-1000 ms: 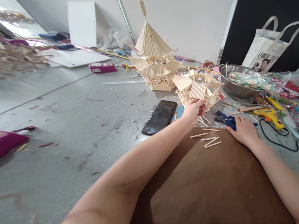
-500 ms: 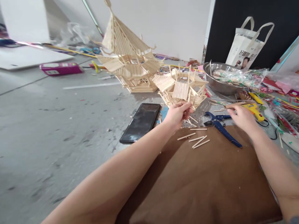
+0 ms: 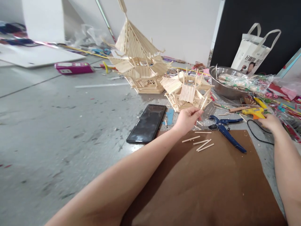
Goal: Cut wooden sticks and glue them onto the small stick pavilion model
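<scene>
My left hand point(image 3: 188, 120) is closed in a pinch on a short wooden stick point(image 3: 204, 103), which points up from the fingertips. Just behind it stands a small many-sided stick model point(image 3: 187, 93) with slatted panels. On the right, my right hand point(image 3: 271, 123) has its fingers round the handle of a yellow glue gun point(image 3: 253, 111); part of the grip is hidden. Between the hands lie blue-handled cutters point(image 3: 226, 131). Several loose cut sticks point(image 3: 202, 144) rest on a brown sheet point(image 3: 199, 188) below the left hand.
A taller stick pagoda point(image 3: 141, 69) stands behind the phone point(image 3: 147, 124). At the back right are a metal bowl point(image 3: 227, 91) of wrapped sticks and a white bag point(image 3: 250, 51). A black cord point(image 3: 255, 133) loops beside the sheet. A purple box point(image 3: 74, 68) lies left.
My right hand has moved right, from above the cutters to the glue gun's handle, and closed on it. The left hand still pinches the stick near the model. The view has shifted slightly.
</scene>
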Motion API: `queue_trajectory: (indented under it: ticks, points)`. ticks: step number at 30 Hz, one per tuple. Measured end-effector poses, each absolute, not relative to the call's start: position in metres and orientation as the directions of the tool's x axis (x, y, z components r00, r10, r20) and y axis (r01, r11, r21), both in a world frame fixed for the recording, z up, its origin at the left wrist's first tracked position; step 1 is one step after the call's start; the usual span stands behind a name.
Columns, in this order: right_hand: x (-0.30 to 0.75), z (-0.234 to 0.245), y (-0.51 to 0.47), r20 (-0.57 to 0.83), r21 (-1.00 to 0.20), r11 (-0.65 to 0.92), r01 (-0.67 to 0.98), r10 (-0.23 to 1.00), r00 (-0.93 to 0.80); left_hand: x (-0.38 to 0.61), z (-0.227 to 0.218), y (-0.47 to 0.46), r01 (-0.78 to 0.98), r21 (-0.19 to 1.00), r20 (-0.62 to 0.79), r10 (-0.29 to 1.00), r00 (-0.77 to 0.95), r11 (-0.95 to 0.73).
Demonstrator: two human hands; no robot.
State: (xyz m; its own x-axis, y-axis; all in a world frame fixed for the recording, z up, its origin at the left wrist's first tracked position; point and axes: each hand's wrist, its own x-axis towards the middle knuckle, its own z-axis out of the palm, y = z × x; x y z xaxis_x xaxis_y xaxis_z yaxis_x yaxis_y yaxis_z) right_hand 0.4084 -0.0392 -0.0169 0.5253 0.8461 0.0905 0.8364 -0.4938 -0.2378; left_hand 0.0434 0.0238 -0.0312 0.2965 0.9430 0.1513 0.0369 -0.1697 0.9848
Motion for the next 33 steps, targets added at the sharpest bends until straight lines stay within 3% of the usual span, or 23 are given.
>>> queue_trajectory:
  ticks: [2,4,6,10,13,16,21,33]
  points:
    - [0.402,-0.003,-0.044,-0.033,-0.417,-0.53,0.738,0.821,0.571,0.043,-0.029,0.022,0.083,0.973,0.18,0.936,0.303,-0.214]
    - [0.393,0.01,-0.049,-0.06,-0.542,-0.496,0.678,0.828,0.557,0.043,-0.026,0.019,0.111,0.966,0.19,0.932,0.307,-0.234]
    - [0.38,0.022,-0.053,-0.072,-0.76,-0.357,0.543,0.877,0.475,0.044,-0.023,0.016,0.122,0.963,0.191,0.929,0.316,-0.239]
    - [0.345,0.035,-0.058,0.014,-0.95,-0.085,0.3,0.95,0.313,0.045,-0.022,0.013,0.119,0.962,0.197,0.925,0.325,-0.247]
    - [0.313,0.039,-0.06,0.05,-0.991,0.012,0.133,0.958,0.282,0.046,-0.023,0.013,0.121,0.957,0.209,0.919,0.335,-0.262]
    - [0.289,0.04,-0.062,0.071,-0.996,0.056,0.075,0.974,0.214,0.046,-0.024,0.012,0.132,0.949,0.22,0.902,0.372,-0.286]
    - [0.277,0.035,-0.063,0.056,-0.996,0.051,0.07,0.996,0.073,0.046,-0.025,0.012,0.088,0.964,0.195,0.892,0.408,-0.251]
    - [0.256,0.034,-0.071,0.047,-0.995,0.04,0.092,0.996,0.075,0.046,-0.025,0.012,0.085,0.973,0.163,0.895,0.415,-0.216]
